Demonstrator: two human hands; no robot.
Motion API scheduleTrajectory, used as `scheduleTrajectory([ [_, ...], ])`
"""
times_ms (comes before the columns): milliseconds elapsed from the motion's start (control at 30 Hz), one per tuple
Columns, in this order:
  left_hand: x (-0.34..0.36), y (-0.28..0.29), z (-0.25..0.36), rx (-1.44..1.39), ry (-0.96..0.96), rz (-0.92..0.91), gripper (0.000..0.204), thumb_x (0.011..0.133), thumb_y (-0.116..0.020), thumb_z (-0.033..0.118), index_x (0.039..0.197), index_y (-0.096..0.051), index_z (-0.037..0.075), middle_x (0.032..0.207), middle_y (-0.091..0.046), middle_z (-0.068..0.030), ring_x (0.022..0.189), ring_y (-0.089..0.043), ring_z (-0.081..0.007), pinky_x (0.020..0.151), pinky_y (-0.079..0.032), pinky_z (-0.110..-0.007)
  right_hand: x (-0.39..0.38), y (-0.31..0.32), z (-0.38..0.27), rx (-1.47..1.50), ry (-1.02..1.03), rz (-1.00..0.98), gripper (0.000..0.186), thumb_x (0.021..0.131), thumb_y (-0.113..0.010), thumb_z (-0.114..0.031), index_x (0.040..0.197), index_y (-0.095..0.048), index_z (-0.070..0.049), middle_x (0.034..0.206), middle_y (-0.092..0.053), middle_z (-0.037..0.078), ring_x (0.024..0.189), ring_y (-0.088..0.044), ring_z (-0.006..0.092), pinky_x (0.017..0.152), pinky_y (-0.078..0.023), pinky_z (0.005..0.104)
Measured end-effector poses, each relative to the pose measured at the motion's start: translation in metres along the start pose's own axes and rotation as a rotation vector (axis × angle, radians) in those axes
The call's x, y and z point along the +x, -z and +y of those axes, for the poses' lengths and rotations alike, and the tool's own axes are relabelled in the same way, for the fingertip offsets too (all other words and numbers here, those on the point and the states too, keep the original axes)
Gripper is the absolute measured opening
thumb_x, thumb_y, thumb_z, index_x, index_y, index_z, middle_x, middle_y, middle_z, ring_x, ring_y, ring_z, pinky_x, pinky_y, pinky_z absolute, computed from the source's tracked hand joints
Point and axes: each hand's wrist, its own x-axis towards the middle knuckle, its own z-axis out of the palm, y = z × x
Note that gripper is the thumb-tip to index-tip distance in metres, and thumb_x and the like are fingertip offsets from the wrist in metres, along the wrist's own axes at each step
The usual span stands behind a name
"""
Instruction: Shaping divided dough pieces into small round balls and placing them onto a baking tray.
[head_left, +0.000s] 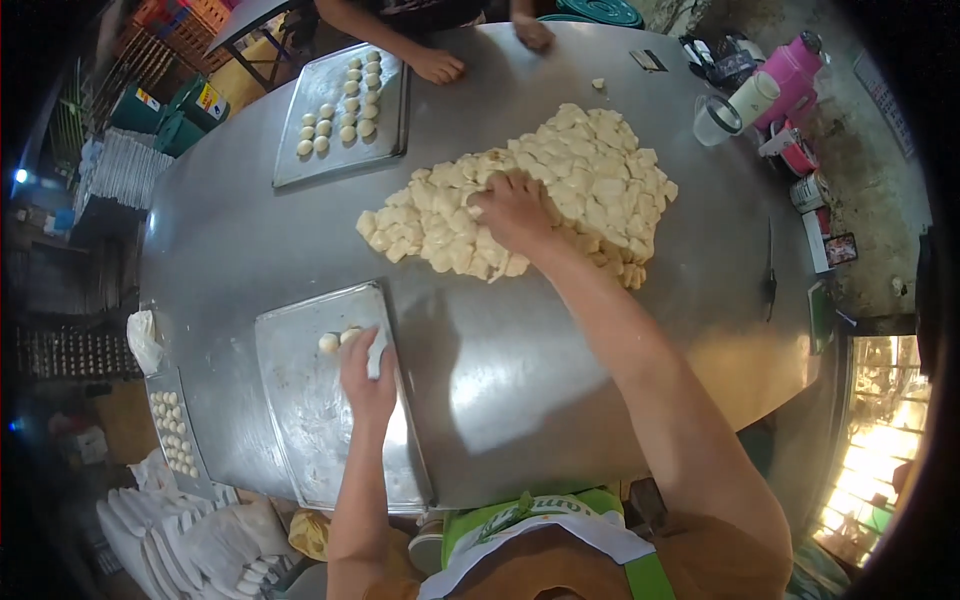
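Note:
My left hand (365,375) is over a metal tray (320,430) at lower centre, fingers curved and apart beside two pale round dough balls (329,343); its fingertips partly hide one, and I cannot tell if they touch it. My right hand (513,210) reaches into a wide pile of cut dough pieces (590,170), its fingers curled on dough, fingertips partly hidden.
Another person's hand (437,66) rests by a tray of dough balls (340,125) on the steel table (210,270). At right are a pink flask (790,80), cups (717,122) and a knife (770,270); at left, another tray (175,430) and a white bag (145,340).

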Motion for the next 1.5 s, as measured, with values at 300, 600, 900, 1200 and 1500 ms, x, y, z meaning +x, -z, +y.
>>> scheduleTrajectory([
  [300, 0.187, -0.150, 0.026, -0.023, -0.396, -0.162, 0.033, 0.091, -0.059, 0.002, 0.123, -0.066, 0.006, 0.108, -0.066, -0.0203, 0.104, -0.060, -0.0450, 0.088, -0.050, -0.048, -0.168, 0.088, -0.007, 0.827, -0.453, -0.036, 0.021, 0.087, -0.073, -0.011, 0.104, -0.063, -0.003, 0.096, -0.066, 0.012, 0.084, -0.064, 0.0220, 0.075, -0.052, 0.0355],
  [600, 0.050, -0.072, 0.064, -0.262, -0.180, -0.228, 0.011, 0.097, -0.065, 0.013, 0.099, -0.061, 0.003, 0.074, -0.056, -0.0078, 0.070, -0.054, -0.0227, 0.064, -0.043, -0.035, -0.439, 0.193, -0.092, 0.489, -1.001, -0.141, 0.033, 0.081, -0.078, -0.011, 0.107, -0.058, -0.006, 0.100, -0.063, 0.015, 0.092, -0.063, 0.0314, 0.085, -0.051, 0.0436],
  [900, -0.059, -0.117, 0.042, 0.206, -0.347, -0.375, 0.015, 0.094, -0.063, 0.019, 0.107, -0.063, 0.012, 0.107, -0.063, -0.0132, 0.100, -0.059, -0.0353, 0.085, -0.044, -0.052, -0.298, 0.097, -0.026, -0.002, -0.526, 0.033, 0.018, 0.088, -0.068, -0.022, 0.101, -0.062, -0.011, 0.097, -0.062, 0.014, 0.097, -0.058, 0.0360, 0.090, -0.042, 0.0485],
  [1200, -0.107, -0.100, 0.027, 0.026, -0.512, -0.520, 0.018, 0.094, -0.060, 0.016, 0.110, -0.060, 0.009, 0.108, -0.062, -0.0153, 0.101, -0.057, -0.0366, 0.084, -0.043, -0.051, -0.296, 0.081, -0.079, 0.132, -0.227, -0.596, 0.008, 0.081, -0.057, -0.008, 0.085, -0.064, -0.008, 0.079, -0.064, 0.018, 0.079, -0.063, 0.0394, 0.073, -0.046, 0.0501],
  [1500, -0.035, -0.158, 0.090, 0.161, -0.051, -0.924, 0.025, 0.085, -0.064, 0.008, 0.110, -0.061, 0.006, 0.112, -0.065, -0.0171, 0.100, -0.058, -0.0405, 0.087, -0.042, -0.052, -0.225, 0.026, -0.044, 0.286, -0.224, -0.128, 0.012, 0.083, -0.061, -0.007, 0.094, -0.064, -0.009, 0.087, -0.063, 0.011, 0.083, -0.060, 0.0318, 0.077, -0.046, 0.0454],
])
